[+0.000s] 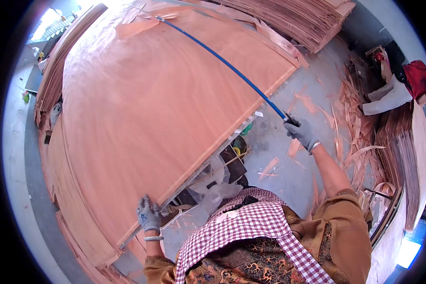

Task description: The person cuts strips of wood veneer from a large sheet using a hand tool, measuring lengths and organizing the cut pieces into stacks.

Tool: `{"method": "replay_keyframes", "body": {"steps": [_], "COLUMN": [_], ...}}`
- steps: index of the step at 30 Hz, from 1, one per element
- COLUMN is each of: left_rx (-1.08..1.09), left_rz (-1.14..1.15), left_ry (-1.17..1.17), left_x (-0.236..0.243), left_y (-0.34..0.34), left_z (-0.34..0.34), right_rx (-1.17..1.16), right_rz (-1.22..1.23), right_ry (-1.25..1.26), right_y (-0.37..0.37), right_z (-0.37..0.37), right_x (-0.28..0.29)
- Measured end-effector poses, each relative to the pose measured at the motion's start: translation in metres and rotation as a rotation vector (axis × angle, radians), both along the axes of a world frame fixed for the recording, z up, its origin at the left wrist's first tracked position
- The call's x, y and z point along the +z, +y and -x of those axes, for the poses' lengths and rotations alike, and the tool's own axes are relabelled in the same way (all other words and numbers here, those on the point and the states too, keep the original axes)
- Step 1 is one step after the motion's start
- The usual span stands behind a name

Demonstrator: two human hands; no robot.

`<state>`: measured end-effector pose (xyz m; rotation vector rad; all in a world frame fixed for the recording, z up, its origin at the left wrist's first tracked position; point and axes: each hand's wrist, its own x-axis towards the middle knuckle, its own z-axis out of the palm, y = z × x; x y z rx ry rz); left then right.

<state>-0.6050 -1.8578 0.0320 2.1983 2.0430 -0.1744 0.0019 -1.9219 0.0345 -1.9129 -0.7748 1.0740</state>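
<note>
A large sheet of pinkish wood veneer (170, 90) lies spread in front of me. My right hand (303, 134), in a grey glove, is wrapped round the dark handle of a long blue pole (222, 60). The pole reaches over the sheet to its far side, with its tip beside a loose, torn strip of veneer (136, 28). At the sheet's near edge, my gloved left hand (148, 215) lies with fingers stretched out on the wood, holding nothing.
Stacked veneer (288, 19) stands at the far right, and another stack (64, 61) at the left. Veneer scraps (350, 128) litter the grey floor at the right. There, a person in white sleeves (388, 97) bends over a veneer pile (402, 146). Plastic wrap (217, 194) hangs below the sheet's edge.
</note>
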Motion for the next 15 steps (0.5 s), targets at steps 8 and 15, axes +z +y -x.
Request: {"method": "replay_keyframes", "body": {"steps": [8, 15], "left_rx": [-0.012, 0.050], "left_rz": [-0.061, -0.070], "left_ry": [0.008, 0.058], "left_x": [-0.019, 0.017], "left_y": [-0.008, 0.000], "left_z": [0.023, 0.001], "right_rx": [0.128, 0.148], "right_rz": [-0.074, 0.162], "right_ry": [0.053, 0.157], "right_y": [0.068, 0.075], "right_z": [0.046, 0.023], "right_x": [-0.010, -0.016]}}
